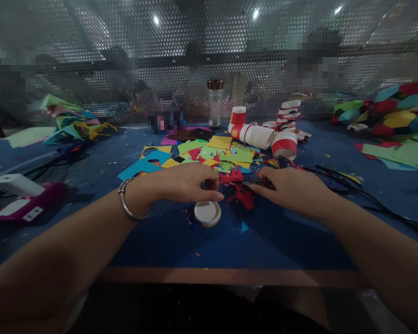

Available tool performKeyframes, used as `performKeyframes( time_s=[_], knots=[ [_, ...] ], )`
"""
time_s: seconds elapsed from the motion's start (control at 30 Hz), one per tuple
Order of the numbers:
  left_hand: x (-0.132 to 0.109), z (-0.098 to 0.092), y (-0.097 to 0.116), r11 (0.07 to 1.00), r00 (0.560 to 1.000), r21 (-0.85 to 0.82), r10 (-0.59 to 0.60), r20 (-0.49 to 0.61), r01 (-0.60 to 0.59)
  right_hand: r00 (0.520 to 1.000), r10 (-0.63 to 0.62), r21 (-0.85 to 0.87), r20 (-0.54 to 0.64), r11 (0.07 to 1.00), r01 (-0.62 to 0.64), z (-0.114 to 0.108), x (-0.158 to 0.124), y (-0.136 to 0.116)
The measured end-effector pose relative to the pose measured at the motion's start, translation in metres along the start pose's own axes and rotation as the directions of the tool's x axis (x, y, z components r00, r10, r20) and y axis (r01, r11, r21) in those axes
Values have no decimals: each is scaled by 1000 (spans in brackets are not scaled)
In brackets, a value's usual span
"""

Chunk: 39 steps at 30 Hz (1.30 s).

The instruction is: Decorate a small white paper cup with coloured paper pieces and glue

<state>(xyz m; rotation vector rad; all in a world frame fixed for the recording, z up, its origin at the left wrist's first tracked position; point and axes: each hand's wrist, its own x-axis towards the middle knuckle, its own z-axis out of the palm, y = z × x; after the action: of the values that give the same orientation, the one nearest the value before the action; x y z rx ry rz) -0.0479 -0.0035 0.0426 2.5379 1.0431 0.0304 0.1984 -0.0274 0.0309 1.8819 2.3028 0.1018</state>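
Note:
Loosely curled, my left hand (186,183) hovers by the red paper scraps, with a gap between thumb and forefinger and nothing visible in it. Just below its thumb lies a round white cup bottom or lid (206,212), its shallow rim facing up. My right hand (290,189) is closed at the right of the red paper scraps (243,195). Something dark and thin shows at its fingertips, too shadowed to make out. Beyond both hands spreads a heap of green, yellow and blue cut paper (209,150).
Red-and-white paper cups (259,136) lie and stand behind my right hand. A clear bottle (215,104) stands near the perforated metal screen (195,28). Black cables (365,199) run at right; a purple power strip (35,204) lies left. Paper piles (68,120) flank the table.

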Motion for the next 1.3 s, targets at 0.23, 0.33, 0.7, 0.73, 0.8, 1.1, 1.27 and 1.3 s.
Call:
performKeyframes(
  time_s=[0.23,0.33,0.7,0.73,0.8,1.1,1.27,1.3],
  knots=[
    [-12,-11,4,995,975,65,-93,204,81,1000,-5,4,13,1000,5,-1,-2,0],
    [-12,-11,3,996,976,74,-70,206,56,1000,-9,-4,9,1000,9,0,0,0],
    [1,1,1,999,973,-43,1,-231,-11,999,-27,-89,-34,996,24,-2,-3,1],
    [2,4,1,996,964,-89,-11,-264,-12,999,-19,-90,-38,996,16,-2,-4,1],
    [5,7,1,978,951,-207,-40,-306,-26,999,-5,-107,-47,994,0,-2,-4,2],
    [17,20,0,584,930,-808,-247,-271,-80,998,47,-133,-41,990,-52,-11,-8,0],
    [21,25,5,363,927,-929,-320,-197,-72,999,53,-96,6,994,-53,-12,-6,1],
    [22,25,6,337,926,-939,-327,-190,-73,998,54,-89,11,995,-53,-12,-5,2]
  ],
)
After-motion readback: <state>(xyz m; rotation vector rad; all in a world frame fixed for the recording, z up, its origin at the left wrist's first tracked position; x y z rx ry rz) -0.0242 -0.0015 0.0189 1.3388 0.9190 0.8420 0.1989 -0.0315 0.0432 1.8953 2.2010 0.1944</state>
